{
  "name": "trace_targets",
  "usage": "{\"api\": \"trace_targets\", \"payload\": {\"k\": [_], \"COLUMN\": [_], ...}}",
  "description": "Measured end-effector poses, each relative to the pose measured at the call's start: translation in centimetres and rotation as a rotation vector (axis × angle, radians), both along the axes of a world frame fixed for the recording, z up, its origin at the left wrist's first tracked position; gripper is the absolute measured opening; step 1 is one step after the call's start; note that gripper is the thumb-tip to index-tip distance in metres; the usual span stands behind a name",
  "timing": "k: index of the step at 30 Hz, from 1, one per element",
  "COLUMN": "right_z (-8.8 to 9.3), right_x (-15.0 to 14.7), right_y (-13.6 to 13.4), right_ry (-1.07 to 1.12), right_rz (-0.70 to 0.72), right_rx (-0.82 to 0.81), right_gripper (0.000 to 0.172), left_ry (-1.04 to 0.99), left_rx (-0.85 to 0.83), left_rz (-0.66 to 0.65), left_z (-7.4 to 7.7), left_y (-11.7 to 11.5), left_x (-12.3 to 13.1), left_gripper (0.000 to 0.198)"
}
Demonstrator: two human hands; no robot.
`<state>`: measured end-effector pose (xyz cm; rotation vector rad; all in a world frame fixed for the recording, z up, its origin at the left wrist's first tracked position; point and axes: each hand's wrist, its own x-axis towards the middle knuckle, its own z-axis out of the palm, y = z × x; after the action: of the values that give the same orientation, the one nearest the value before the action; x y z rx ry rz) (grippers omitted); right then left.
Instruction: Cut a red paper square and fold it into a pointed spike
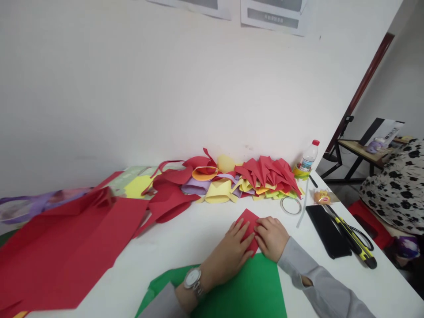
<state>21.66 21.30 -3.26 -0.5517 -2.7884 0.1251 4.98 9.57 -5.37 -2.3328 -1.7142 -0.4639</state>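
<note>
red paper (247, 216) | under left grip (232, 248) | right grip (273, 238) apparently on edge

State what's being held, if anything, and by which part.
Red paper, pressed down: left hand across its lower left, right hand at its right edge. Whether pinched, unclear.

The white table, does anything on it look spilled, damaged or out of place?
Nothing looks spilled or clearly damaged. The wrapped snack at the right seems slightly out of place: it's food lying near a cutter, among craft materials. The small red paper being handled shows nothing odd.
</note>
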Motion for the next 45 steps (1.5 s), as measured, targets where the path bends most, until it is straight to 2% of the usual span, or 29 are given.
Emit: {"api": "trace_targets", "payload": {"k": [6, 10, 16, 21, 25, 29, 34, 40, 42, 45], "right_z": [-0.8, -0.8, -0.1, 0.7, 1.1, 1.3, 1.3, 1.0, 0.9, 1.1], "right_x": [0.2, 0.2, 0.1, 0.2, 0.0, 0.0, 0.0, 0.0, 0.0, -0.1], "right_y": [0.4, 0.4, -0.1, -0.6, -0.7, -0.7, -0.8, -0.8, -0.7, -0.7], "right_ry": [-0.107, -0.165, -0.157, -0.142, -0.163, -0.167, -0.151, -0.145, -0.142, -0.136], "right_rz": [0.045, 0.042, 0.014, 0.015, 0.001, -0.005, -0.005, -0.014, -0.011, 0.002], "right_rx": [-0.065, -0.115, -0.150, -0.128, -0.149, -0.184, -0.199, -0.213, -0.222, -0.228], "right_gripper": [0.057, 0.063, 0.065, 0.065, 0.064, 0.064, 0.064, 0.065, 0.065, 0.066], "left_ry": [0.048, 0.041, 0.026, 0.064, 0.087, 0.114, 0.128, 0.108, 0.100, 0.120], "left_rx": [-0.078, -0.113, -0.083, -0.068, -0.083, -0.099, -0.114, -0.107, -0.090, -0.075], "left_rz": [0.019, -0.004, 0.073, 0.096, 0.101, 0.113, 0.132, 0.187, 0.192, 0.201], "left_z": [0.1, 0.0, -0.3, -0.3, -0.5, -0.3, 0.0, -1.2, -1.1, 0.1], "left_y": [-0.4, -0.7, 0.9, 3.8, 4.4, 2.8, -1.1, -5.3, -6.0, -5.4], "left_x": [0.4, 0.1, -1.5, -2.3, -2.7, -3.1, -3.3, -3.7, -4.0, -4.3], "left_gripper": [0.057, 0.077, 0.058, 0.059, 0.058, 0.059, 0.058, 0.055, 0.054, 0.047]}}
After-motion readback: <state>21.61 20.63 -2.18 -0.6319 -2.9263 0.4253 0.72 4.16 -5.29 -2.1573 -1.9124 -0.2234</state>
